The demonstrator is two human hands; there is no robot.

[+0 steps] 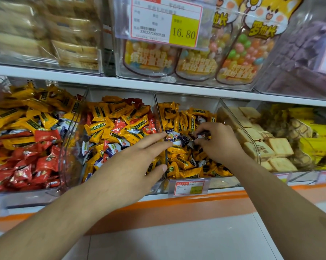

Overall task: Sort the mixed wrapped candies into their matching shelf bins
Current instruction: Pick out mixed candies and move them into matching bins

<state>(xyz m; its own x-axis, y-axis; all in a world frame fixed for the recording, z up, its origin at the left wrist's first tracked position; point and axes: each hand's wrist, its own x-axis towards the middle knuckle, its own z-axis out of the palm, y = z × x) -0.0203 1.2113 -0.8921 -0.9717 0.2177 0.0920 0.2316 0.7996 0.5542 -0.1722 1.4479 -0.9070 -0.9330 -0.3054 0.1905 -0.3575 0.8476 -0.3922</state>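
Note:
Clear shelf bins hold mixed wrapped candies. The third bin [188, 180] has mostly yellow candies [184, 162] with several purple-and-white candies [177, 137] on top. My right hand [216, 143] is inside this bin and pinches a purple-and-white candy [201, 135] between thumb and fingers. My left hand [132, 166] reaches over the divider between the second and third bins, fingers straight, fingertips close to the purple candies and holding nothing. The second bin [68, 139] mixes yellow, red and purple candies. The left bin holds yellow candies [19, 113] and red candies [26, 162].
A bin of square biscuits [267, 145] stands to the right of my right hand. The upper shelf [64, 76] carries bags of coloured candy balls [239, 53] and a price tag [166, 19]. An orange shelf edge [177, 201] runs below the bins.

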